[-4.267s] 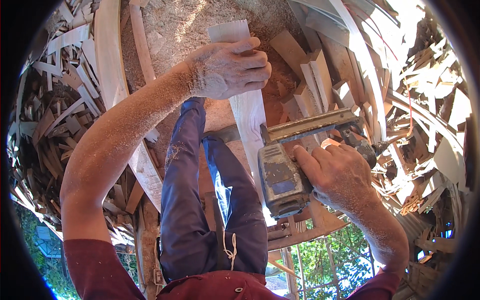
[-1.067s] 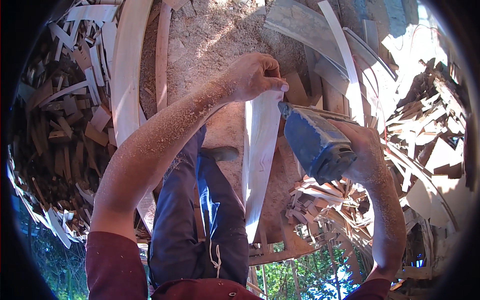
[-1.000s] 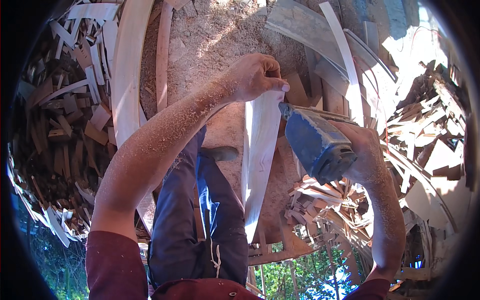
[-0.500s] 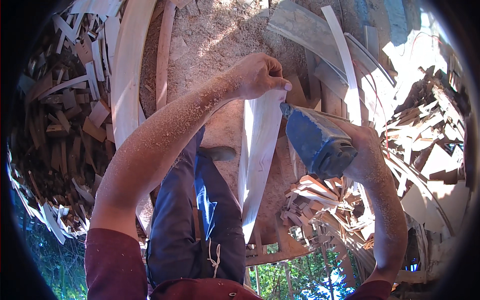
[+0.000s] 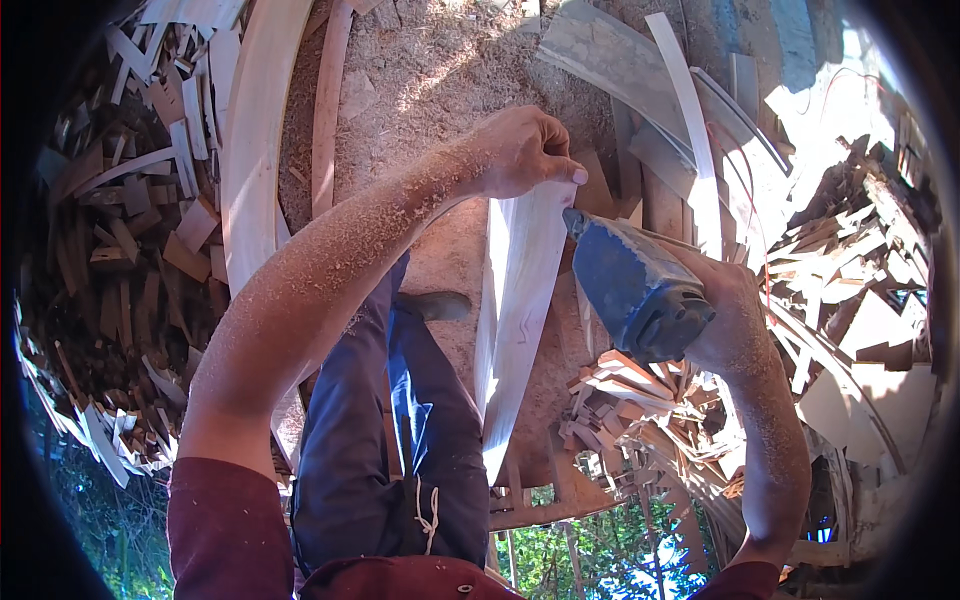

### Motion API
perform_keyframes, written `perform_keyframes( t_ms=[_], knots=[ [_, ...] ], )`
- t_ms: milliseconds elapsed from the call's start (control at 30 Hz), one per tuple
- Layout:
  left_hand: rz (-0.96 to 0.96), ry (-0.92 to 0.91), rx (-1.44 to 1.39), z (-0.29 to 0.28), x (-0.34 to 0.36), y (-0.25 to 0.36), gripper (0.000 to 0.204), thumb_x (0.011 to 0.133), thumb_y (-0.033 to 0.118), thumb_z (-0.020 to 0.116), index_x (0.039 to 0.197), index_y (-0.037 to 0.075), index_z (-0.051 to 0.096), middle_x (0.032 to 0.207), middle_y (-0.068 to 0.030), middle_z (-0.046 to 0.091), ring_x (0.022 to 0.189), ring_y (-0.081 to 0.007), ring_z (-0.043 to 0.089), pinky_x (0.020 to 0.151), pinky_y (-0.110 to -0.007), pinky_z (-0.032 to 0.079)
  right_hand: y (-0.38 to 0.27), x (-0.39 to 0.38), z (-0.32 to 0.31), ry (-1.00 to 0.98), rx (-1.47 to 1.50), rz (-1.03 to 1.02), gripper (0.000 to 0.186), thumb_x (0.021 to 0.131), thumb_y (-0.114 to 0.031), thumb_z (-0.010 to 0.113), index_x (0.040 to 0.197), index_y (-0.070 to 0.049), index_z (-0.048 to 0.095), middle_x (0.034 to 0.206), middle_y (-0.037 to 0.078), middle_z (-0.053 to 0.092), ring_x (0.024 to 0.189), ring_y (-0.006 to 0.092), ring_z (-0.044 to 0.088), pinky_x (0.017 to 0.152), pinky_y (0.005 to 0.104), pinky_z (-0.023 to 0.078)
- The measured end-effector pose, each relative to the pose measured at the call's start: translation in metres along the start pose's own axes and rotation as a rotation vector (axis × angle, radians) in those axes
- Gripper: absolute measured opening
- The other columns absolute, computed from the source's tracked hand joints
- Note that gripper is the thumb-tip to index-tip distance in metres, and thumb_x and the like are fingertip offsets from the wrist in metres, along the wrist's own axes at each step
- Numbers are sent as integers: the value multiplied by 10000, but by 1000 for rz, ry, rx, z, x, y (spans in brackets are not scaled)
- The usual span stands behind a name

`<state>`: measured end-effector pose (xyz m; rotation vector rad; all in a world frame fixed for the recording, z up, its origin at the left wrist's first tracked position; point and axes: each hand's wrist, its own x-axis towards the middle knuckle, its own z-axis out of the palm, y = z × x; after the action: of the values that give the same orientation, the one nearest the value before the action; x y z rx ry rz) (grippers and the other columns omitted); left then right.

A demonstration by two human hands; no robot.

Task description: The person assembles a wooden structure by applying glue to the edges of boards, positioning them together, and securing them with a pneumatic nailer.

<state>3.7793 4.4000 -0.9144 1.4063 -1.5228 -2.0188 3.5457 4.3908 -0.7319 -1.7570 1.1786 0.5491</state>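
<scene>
A long pale wooden board (image 5: 528,300) runs from beside my legs up to my hands, its far end between them. My left hand (image 5: 530,155) is closed at that far end, thumb against the wood, fingers curled. My right hand (image 5: 725,310) grips a blue electric planer (image 5: 640,290), its handle mostly hidden behind the tool. The planer's narrow front end is close by the board's right edge near my left thumb; whether they touch I cannot tell. Wood shavings cling to both my forearms.
Heaped offcuts (image 5: 120,240) lie at the left, and more scraps (image 5: 650,400) at the right. A long curved plank (image 5: 255,140) stands left of my arm. Grey boards (image 5: 610,65) lie at the far right, near a thin red cord (image 5: 752,185). Shavings cover the ground (image 5: 420,70).
The planer and my right hand have shifted very slightly toward me. My left hand and the board stay almost where they were.
</scene>
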Motion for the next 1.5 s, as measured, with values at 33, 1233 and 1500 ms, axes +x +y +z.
perform_keyframes(
  t_ms=[33,1233,1500],
  knots=[
    [-17,-18,34,-1,-1,3,328,877,345,780,802,41,682,713,-53,658,677,-132,615,625,-330,485,3,-2,1,-2,-31,-14,754,629,-281,906,1293,-83,609,1073,133,736,965,282,731,877,394,569],
    [9,2,20,3,2,3,356,851,371,796,776,39,693,681,-79,655,644,-175,621,605,-361,478,14,1,4,75,-396,-310,724,607,-289,906,1243,-68,640,827,57,681,743,218,701,653,370,549],
    [-3,5,69,4,3,4,364,846,385,798,784,41,693,685,-82,654,655,-176,624,607,-365,480,16,-4,7,113,-120,-191,702,600,-263,899,1211,-29,645,903,93,720,798,256,730,699,370,568]
  ],
)
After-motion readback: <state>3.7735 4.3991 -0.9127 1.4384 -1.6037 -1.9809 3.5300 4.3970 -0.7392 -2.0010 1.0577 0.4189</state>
